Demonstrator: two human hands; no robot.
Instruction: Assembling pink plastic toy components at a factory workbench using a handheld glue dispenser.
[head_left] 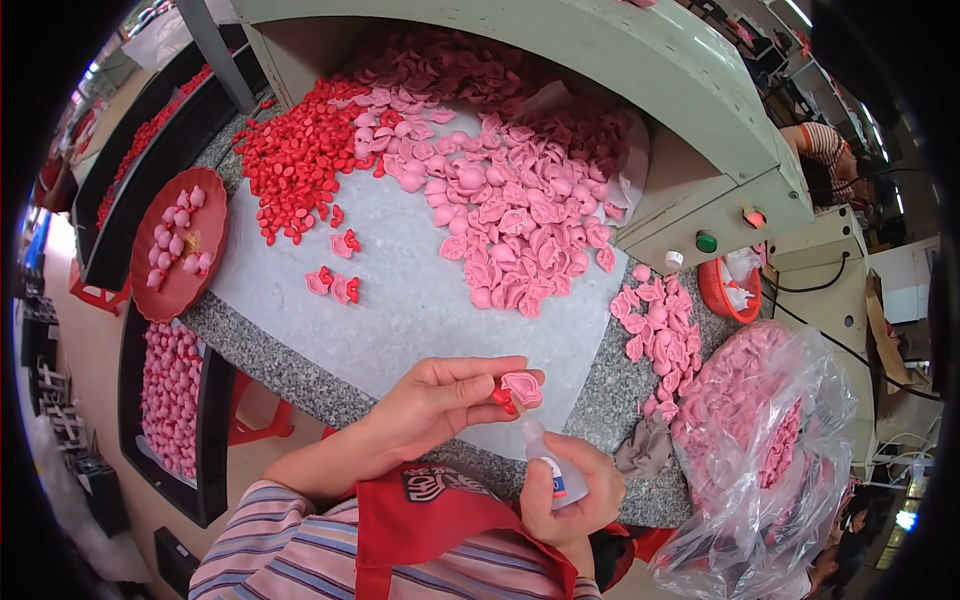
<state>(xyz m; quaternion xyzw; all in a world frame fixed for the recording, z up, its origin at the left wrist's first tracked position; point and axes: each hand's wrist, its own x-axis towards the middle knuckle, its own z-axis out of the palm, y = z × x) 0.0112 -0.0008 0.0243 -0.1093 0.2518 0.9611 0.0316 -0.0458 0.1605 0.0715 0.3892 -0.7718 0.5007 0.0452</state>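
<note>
The left hand (430, 400) is closed in a pinch, thumb and fingers pressed together on a small pink piece (522, 388) with a red piece (502, 398) tucked against its lower left side; both sit at the fingertips, just above the near edge of the desk (290, 375). The right hand (572, 495) is wrapped shut around a small bottle (548, 462), clear with a pale cap end and a coloured label, its thin nozzle pointing up and touching the underside of the pink piece. The pink piece is a curled, shell-like moulding with a raised rim, lighter along its edges. Beyond the hands a white sheet (420, 300) covers the speckled grey desk. On it lie a few joined pink-and-red pairs (333, 285), well apart from the hands, and further back a broad pink heap (510, 215) beside a red heap (295, 160). More pink pieces (655, 325) are scattered to the right, near a small orange basket (722, 290) and a clear bag (770, 440) stuffed with pink pieces. At the left edge a red round tray (150, 290) holds some pink items, and a dark bin (205, 440) below it holds more. A pale green machine housing (690, 120) with coloured buttons overhangs the heaps. The person wears a striped sleeve (270, 550) and a red apron (440, 525).
</note>
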